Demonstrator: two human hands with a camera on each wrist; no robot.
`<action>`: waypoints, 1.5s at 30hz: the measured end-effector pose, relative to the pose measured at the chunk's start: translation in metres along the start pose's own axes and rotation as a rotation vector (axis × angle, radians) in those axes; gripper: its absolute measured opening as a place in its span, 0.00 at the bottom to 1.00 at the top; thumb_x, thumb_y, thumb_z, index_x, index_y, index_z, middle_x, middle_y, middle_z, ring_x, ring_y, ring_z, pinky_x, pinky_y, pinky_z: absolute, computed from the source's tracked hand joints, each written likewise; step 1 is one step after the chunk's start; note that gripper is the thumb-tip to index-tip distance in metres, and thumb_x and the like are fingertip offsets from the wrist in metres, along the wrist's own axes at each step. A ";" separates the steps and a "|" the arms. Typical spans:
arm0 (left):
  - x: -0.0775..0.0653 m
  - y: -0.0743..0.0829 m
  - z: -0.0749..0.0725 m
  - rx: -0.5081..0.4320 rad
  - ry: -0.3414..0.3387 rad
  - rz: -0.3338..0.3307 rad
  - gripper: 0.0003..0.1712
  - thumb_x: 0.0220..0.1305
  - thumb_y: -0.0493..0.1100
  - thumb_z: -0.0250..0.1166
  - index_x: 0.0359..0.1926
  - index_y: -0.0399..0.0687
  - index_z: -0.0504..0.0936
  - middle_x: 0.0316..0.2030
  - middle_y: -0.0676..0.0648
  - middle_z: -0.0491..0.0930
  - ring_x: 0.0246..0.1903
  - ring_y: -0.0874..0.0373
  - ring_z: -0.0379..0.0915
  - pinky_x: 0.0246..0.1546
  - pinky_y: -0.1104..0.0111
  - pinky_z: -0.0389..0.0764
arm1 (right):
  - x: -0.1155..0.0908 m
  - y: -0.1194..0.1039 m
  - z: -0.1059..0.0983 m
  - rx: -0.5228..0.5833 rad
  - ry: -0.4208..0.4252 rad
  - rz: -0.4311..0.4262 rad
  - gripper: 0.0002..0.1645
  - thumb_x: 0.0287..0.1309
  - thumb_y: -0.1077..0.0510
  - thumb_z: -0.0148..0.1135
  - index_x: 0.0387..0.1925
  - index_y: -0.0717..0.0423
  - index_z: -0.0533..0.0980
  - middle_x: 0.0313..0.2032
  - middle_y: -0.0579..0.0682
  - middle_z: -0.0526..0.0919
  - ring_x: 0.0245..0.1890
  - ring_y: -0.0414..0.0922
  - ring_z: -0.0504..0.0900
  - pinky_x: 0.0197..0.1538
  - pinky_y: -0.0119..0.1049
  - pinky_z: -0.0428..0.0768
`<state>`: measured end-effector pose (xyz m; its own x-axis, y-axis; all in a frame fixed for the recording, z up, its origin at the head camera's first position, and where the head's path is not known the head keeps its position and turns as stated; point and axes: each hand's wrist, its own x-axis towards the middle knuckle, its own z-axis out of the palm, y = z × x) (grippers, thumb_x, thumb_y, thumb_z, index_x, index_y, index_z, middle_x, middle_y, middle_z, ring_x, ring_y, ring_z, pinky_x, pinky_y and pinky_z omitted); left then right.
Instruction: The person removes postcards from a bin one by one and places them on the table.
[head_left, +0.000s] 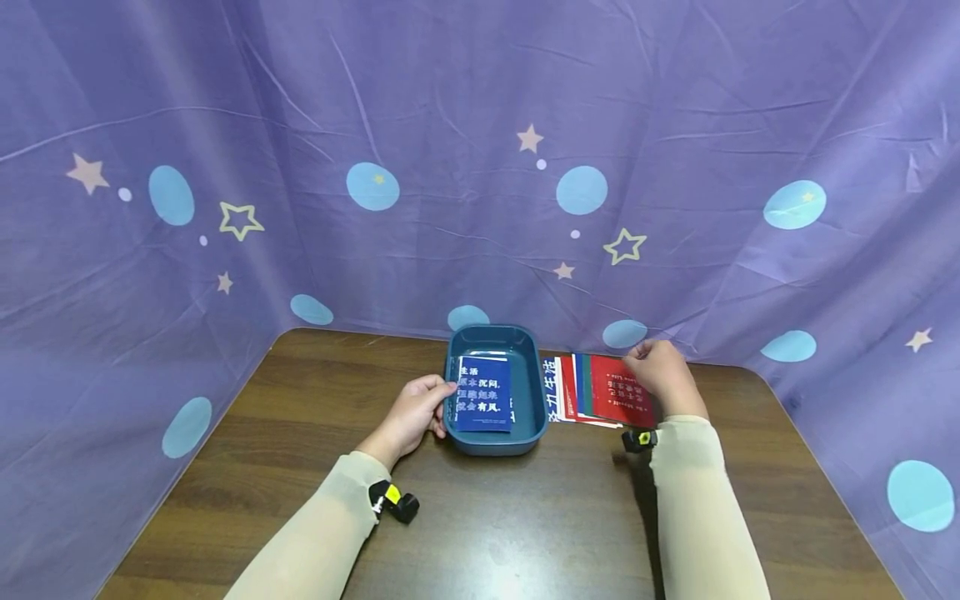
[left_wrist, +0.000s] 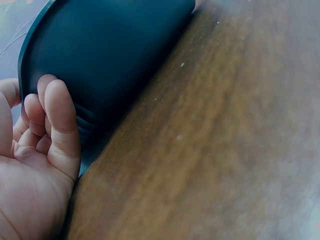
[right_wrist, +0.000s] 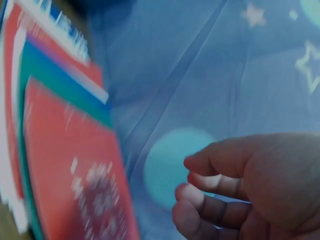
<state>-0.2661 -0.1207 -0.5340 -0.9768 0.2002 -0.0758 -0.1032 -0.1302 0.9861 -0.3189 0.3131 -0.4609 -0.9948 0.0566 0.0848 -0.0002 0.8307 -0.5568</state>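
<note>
A dark teal rectangular tray [head_left: 497,448] stands on the table, and my left hand [head_left: 412,410] grips its left wall with the thumb at the rim. The left wrist view shows the fingers [left_wrist: 61,107] curled against the tray's outer side. In the tray lies a blue card [head_left: 486,408] with white Chinese characters, white edges showing from under it. To the right is a fanned row of cards, a red card [head_left: 617,390] on top. My right hand [head_left: 663,377] hovers by that card's far right corner. Its fingers [right_wrist: 186,220] are loosely bent, with nothing between them.
Under the red card a green card [right_wrist: 65,82], other red ones and white ones overlap, close to the tray's right wall. The brown wooden table [head_left: 480,517] ends at the back against a purple curtain [head_left: 450,108] with stars and blue ovals.
</note>
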 end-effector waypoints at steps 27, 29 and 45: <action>0.001 -0.001 0.000 -0.006 0.011 -0.001 0.21 0.76 0.43 0.65 0.32 0.29 0.70 0.15 0.51 0.69 0.09 0.60 0.71 0.08 0.71 0.78 | 0.002 -0.190 0.066 0.084 -0.459 -0.169 0.27 0.68 0.49 0.72 0.58 0.62 0.79 0.31 0.59 0.90 0.28 0.52 0.90 0.32 0.45 0.93; 0.001 0.000 0.000 -0.004 0.008 0.000 0.22 0.76 0.43 0.64 0.34 0.26 0.69 0.15 0.51 0.69 0.09 0.61 0.70 0.08 0.71 0.78 | 0.008 -0.199 0.077 0.034 -0.494 -0.140 0.31 0.68 0.48 0.72 0.63 0.64 0.77 0.34 0.61 0.90 0.29 0.52 0.91 0.32 0.45 0.94; 0.001 0.000 0.000 -0.002 0.002 0.007 0.18 0.76 0.43 0.64 0.29 0.38 0.73 0.15 0.51 0.69 0.09 0.61 0.70 0.08 0.70 0.78 | 0.012 -0.213 0.133 -0.377 -0.506 -0.113 0.54 0.48 0.35 0.85 0.68 0.60 0.75 0.58 0.58 0.88 0.53 0.52 0.88 0.61 0.53 0.88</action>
<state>-0.2672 -0.1208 -0.5339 -0.9778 0.1978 -0.0691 -0.0967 -0.1337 0.9863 -0.3445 0.0628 -0.4514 -0.9159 -0.2349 -0.3254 -0.1641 0.9592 -0.2303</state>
